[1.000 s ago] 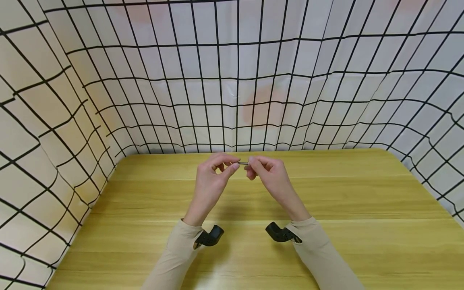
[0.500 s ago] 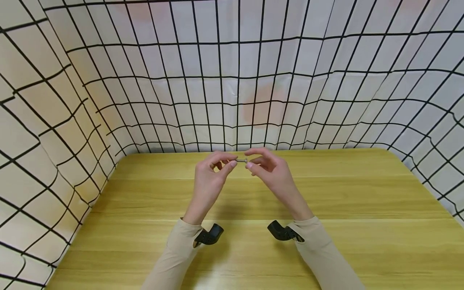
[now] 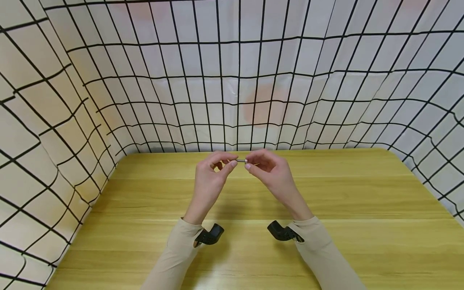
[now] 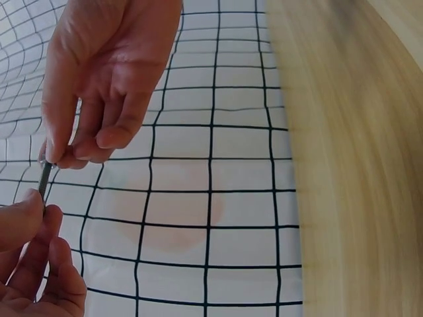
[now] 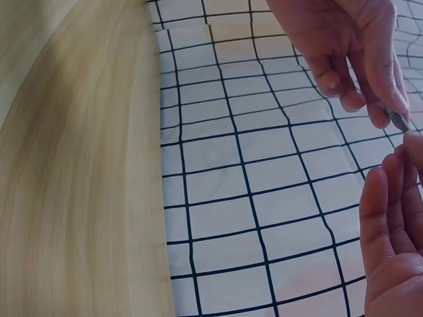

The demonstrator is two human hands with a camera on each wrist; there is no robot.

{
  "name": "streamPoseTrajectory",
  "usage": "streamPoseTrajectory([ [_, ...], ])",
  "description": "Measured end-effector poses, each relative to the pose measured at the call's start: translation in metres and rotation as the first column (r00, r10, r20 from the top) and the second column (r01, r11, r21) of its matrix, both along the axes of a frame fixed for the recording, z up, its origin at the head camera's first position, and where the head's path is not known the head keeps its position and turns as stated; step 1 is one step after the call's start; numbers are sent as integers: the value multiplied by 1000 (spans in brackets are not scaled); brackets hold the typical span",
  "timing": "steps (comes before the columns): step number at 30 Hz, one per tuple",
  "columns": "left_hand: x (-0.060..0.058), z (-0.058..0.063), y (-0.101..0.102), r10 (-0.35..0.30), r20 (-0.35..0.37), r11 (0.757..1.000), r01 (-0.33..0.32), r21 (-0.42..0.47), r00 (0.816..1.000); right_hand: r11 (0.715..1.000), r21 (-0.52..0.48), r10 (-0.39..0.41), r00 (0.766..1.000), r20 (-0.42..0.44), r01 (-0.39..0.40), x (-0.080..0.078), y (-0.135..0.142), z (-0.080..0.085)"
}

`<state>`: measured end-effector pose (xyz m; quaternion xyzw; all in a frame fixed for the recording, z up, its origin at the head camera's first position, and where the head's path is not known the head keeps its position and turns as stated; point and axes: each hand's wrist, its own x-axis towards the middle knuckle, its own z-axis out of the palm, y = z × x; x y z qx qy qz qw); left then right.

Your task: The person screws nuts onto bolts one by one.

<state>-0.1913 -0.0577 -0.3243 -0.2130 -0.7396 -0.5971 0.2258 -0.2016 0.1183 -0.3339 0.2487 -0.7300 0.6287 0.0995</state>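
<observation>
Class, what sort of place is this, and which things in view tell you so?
Probably a recording booth, though the wider room is unseen. A wooden table is enclosed at the back and both sides by white sheeting with a black grid, and black devices sit at both wrists.

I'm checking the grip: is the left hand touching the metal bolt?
Touching. The left wrist view plainly shows the left hand pinching one end of the metal bolt.
</observation>
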Motion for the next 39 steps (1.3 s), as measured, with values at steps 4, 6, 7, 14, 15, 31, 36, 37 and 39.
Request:
streamPoseTrajectory([
  [4,-1,-1,0,-5,0,1000,6,-2,1000,1000,-9,7,1000,16,-7,0,1,-1],
  [6,-1,-1,0,-10,-2,1000,10,-3,1000,1000,-16,10,1000,26,-10,-1,2,-1],
  [7,-2,-1,0,-12,-5,1000,12,-3,1000,1000,-17,10,999,32,-9,0,2,-1],
  [14,-1,-1,0,-24,-15,1000,24,-5,1000,1000,-9,9,998,58,-9,-2,3,-2],
  [15,-1,-2,0,-27,-14,1000,27,-4,1000,1000,-4,8,999,51,-8,-2,3,-3],
  [31,-1,-2,3,-38,4,999,38,8,999,1000,12,-2,997,78,1,-17,7,-23],
  [36,-6,-8,2,-26,12,1000,25,18,1000,999,-4,38,997,63,-38,-6,5,-7],
  [37,-8,-12,2,-23,14,1000,23,21,1000,999,-5,43,998,55,-42,-3,5,-4],
  [39,-14,-19,1,-20,19,1000,20,22,1000,999,-2,39,998,49,-39,-1,4,0],
])
